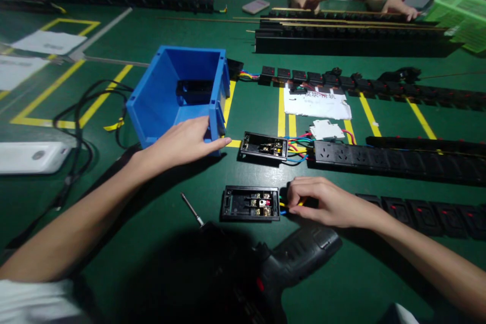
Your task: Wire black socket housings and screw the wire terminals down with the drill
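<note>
My left hand point(180, 136) grips the front edge of a blue plastic bin point(152, 93), its thumb stretched out along the outside and its other fingertips hidden. Inside the bin lies a black plastic part point(194, 92). My right hand point(326, 201) is closed in a pinch around yellow and blue wires point(283, 206). They come out of the right end of an open black terminal housing point(237, 205) with brass contacts, flat on the table. Just behind it, a similar housing point(261, 147) is wired to a black socket strip point(364, 159).
A dark power screwdriver point(304, 253) lies in front, its bit point(192, 208) pointing left. Black module rows point(421, 215) stretch to the right. A white paper label point(319, 104) and a white device point(30, 157) lie about. Across the table, another person's hands point(400, 7) touch long black rails point(341, 43).
</note>
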Action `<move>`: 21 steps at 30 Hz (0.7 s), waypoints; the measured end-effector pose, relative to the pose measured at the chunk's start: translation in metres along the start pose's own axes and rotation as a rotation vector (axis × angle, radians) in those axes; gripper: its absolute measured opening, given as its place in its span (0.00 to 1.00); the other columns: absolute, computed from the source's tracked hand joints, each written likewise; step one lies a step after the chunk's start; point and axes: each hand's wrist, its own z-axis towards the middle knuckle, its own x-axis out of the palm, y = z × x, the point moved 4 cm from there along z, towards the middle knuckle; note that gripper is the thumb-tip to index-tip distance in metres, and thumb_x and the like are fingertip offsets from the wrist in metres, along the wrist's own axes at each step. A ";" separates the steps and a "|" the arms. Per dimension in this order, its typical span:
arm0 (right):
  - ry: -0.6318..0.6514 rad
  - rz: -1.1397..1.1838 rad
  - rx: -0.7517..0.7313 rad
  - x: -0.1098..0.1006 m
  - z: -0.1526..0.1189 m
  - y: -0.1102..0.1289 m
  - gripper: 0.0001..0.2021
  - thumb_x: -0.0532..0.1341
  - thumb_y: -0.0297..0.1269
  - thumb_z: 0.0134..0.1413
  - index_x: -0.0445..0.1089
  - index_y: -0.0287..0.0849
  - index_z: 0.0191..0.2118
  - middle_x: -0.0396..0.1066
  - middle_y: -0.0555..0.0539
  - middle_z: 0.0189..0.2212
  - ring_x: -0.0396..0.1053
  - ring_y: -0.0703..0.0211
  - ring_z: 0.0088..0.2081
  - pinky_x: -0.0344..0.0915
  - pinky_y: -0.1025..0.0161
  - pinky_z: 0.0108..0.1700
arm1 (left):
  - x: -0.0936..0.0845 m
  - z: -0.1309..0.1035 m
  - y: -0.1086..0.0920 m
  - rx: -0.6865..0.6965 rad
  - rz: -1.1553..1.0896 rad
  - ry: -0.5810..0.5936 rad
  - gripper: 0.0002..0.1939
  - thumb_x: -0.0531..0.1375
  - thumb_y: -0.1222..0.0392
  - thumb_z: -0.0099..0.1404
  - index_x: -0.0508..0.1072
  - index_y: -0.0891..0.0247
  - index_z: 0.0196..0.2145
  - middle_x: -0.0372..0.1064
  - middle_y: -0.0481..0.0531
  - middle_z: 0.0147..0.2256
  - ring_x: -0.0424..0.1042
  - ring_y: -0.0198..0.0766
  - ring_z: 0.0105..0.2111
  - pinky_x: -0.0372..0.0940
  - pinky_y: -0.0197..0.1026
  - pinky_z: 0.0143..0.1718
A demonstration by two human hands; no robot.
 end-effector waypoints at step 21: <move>0.000 -0.007 -0.002 0.000 -0.001 0.000 0.09 0.58 0.37 0.62 0.68 0.37 0.34 0.68 0.47 0.33 0.64 0.65 0.36 0.57 0.67 0.40 | 0.010 -0.003 0.006 0.037 0.129 0.107 0.37 0.45 0.25 0.59 0.71 0.63 0.37 0.71 0.62 0.39 0.71 0.52 0.36 0.63 0.48 0.36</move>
